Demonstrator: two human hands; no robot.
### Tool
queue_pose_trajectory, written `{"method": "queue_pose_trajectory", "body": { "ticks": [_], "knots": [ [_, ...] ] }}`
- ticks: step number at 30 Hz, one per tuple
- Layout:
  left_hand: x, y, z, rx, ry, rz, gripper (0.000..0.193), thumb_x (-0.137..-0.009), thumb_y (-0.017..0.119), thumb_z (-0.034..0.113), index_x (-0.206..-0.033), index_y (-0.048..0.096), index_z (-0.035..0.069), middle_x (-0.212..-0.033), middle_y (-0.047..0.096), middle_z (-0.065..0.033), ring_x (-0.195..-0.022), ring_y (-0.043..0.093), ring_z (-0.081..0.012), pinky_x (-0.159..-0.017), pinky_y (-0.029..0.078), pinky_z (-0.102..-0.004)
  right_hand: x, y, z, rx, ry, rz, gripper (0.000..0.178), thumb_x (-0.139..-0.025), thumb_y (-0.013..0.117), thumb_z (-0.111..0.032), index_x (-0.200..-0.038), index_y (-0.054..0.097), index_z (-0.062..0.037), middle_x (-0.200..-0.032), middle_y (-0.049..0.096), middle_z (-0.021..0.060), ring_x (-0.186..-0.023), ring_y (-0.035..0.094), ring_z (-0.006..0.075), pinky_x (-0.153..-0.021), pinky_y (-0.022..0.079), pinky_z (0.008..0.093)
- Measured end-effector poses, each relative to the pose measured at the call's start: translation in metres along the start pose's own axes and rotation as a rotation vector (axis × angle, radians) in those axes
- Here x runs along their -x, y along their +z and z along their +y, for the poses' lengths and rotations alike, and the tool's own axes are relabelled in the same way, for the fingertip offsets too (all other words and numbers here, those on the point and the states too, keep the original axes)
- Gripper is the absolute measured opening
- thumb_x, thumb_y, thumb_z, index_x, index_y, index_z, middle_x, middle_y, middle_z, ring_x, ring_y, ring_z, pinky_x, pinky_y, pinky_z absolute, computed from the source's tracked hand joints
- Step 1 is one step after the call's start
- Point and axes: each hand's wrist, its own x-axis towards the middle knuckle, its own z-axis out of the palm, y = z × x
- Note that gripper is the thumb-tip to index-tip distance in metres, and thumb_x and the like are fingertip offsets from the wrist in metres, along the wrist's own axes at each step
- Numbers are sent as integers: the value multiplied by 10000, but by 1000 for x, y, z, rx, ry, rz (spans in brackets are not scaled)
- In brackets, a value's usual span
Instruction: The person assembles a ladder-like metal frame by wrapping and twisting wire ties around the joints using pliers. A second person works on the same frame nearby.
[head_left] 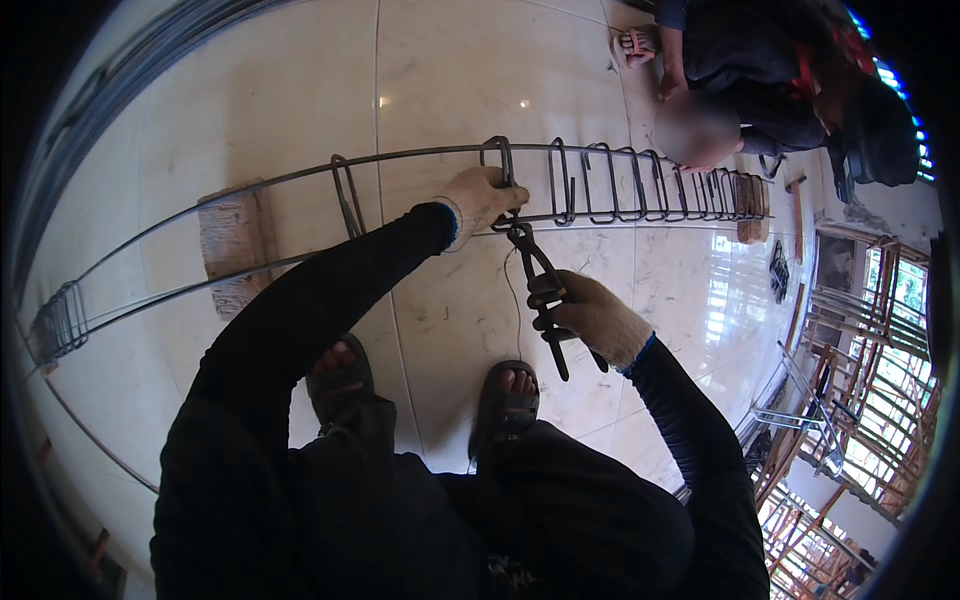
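The pincers [527,255] are gripped by the gloved right hand [585,310], its fingers curled around the handles, while a stirrup [507,163] of the rebar cage [420,153] is pinched from above by the gloved left hand [475,205], whose thumb cannot be clearly made out. What is caught in the pincers' jaws, at the cage's near rod, is hidden, though a thin wire [516,290] is seen hanging below. The cage is carried over a left block [235,240] and a right block [750,205], its rods running past the left block's outer edge.
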Motion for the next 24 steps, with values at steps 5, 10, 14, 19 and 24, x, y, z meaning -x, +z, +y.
{"method": "queue_pose_trajectory", "body": {
  "ticks": [5, 10, 14, 19, 24],
  "knots": [
    [-12, 3, -13, -60, 25, 15, 541, -937, 731, 473, -1088, 758, -46, -908, 765, -153, -839, 721, -248, -796, 557, -386, 1, 9, 0, 93, -1, 87, 473, -943, 502, 38, -1401, 612, -1, -1269, 678, 123, -1043, 720, 197, -853, 572, 326],
    [0, -1, 1, -135, 3, 31, 535, -951, 698, 496, -1079, 761, -20, -886, 765, -164, -845, 736, -293, -814, 564, -407, 1, 16, -7, 152, 7, 123, 466, -942, 530, 60, -1389, 632, -22, -1274, 690, 124, -1034, 726, 188, -853, 571, 320],
    [8, 1, 4, -193, 88, 105, 504, -967, 680, 490, -1049, 757, -2, -877, 763, -186, -841, 740, -329, -811, 565, -434, -2, 21, -5, 189, -39, 151, 460, -938, 508, 43, -1389, 593, 17, -1283, 693, 147, -1129, 717, 232, -946, 590, 361],
    [10, -1, 11, -189, 47, 64, 485, -994, 656, 468, -1020, 743, -8, -873, 756, -203, -833, 738, -348, -797, 561, -458, -5, 35, 4, 352, 18, 263, 369, -972, 476, 38, -1321, 593, 25, -1223, 717, 173, -1047, 742, 243, -908, 597, 378],
    [5, 2, 2, -121, 66, 58, 480, -1012, 639, 455, -1023, 737, -15, -860, 752, -202, -823, 735, -347, -785, 556, -463, -11, 44, 22, 474, -199, 338, 270, -1031, 503, -27, -1284, 582, 22, -1108, 723, 161, -913, 733, 214, -798, 598, 362]
  ]
}}
